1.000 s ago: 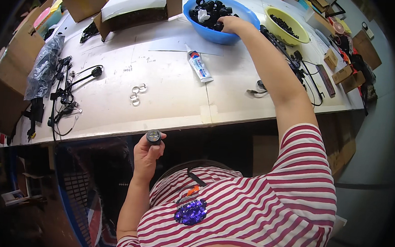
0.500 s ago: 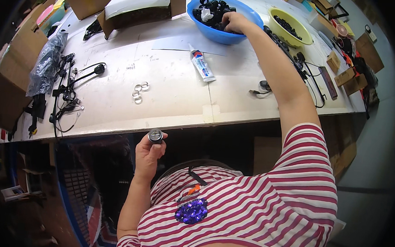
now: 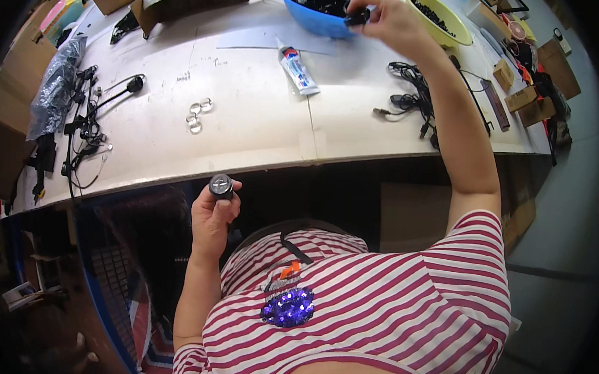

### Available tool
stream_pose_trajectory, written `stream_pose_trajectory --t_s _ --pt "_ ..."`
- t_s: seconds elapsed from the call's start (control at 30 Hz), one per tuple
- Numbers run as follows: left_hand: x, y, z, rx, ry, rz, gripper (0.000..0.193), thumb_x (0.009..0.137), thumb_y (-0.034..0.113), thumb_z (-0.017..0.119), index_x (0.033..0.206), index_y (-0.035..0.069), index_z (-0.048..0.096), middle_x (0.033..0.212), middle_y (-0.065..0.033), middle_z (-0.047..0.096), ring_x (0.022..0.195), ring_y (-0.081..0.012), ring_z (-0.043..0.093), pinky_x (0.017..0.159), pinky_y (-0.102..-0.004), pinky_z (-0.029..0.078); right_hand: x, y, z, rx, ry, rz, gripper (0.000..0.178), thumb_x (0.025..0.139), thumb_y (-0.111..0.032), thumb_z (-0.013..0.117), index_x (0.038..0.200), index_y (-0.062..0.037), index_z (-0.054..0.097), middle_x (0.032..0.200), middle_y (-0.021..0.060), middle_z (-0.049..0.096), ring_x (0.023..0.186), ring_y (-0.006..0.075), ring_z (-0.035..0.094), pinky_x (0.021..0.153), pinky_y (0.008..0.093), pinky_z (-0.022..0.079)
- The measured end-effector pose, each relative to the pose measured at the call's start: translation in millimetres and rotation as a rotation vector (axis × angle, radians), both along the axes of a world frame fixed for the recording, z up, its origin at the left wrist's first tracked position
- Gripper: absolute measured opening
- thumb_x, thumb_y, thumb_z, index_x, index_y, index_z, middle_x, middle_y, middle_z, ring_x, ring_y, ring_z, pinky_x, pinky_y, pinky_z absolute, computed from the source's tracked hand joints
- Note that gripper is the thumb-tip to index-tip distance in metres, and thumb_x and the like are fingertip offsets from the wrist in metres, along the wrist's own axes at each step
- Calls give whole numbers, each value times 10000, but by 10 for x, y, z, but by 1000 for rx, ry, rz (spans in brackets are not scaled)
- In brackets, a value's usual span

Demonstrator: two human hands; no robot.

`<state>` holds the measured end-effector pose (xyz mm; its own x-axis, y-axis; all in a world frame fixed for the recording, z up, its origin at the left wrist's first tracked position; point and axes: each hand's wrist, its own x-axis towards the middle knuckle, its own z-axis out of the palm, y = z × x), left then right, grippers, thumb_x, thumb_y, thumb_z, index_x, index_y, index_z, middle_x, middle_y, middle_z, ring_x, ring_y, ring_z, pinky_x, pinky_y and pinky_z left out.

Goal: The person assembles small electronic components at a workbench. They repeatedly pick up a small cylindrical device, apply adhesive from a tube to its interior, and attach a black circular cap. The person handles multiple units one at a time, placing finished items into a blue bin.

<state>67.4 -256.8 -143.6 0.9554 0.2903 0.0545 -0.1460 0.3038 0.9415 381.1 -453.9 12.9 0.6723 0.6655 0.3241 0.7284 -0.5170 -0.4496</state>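
While the left hand [image 3: 212, 216] is clenching a small black cylinder [image 3: 221, 185] below the table's [image 3: 248, 129] near edge, the right hand [image 3: 385, 17] is pinching a black part [image 3: 358, 17] over the blue bowl [image 3: 316, 20] at the far edge, likely to be brought across and aligned with it

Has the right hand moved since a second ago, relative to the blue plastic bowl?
Yes. The right hand has lifted out of the blue plastic bowl toward its near rim, gripping a small black part.

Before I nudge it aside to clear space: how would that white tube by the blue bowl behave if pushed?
The tube lies flat on the table, so it would probably slide, not roll. It looks light and partly squeezed, so likely soft. Its cap end could pivot toward the blue bowl.
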Motion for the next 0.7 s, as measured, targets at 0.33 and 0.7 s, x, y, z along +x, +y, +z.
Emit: stream_pose_trajectory --t_s 0.33,0.7 --pt "-56 -83 96 -17 23 -42 502 801 442 616 1033 3 540 611 31 425 537 -55 336 505 -206 263 113 3 -925 -295 -81 -7 311 654 39 604 955 -40 595 944 116 528 853 284 550 753 335 455" --pt "-48 -63 43 -16 -9 -39 472 825 423 599 1040 7 537 619 30 413 540 -54 331 512 -204 264 -12 -145 -844 -154 -111 18 287 731 -63 620 1018 -81 613 941 91 565 786 251 561 742 314 458"
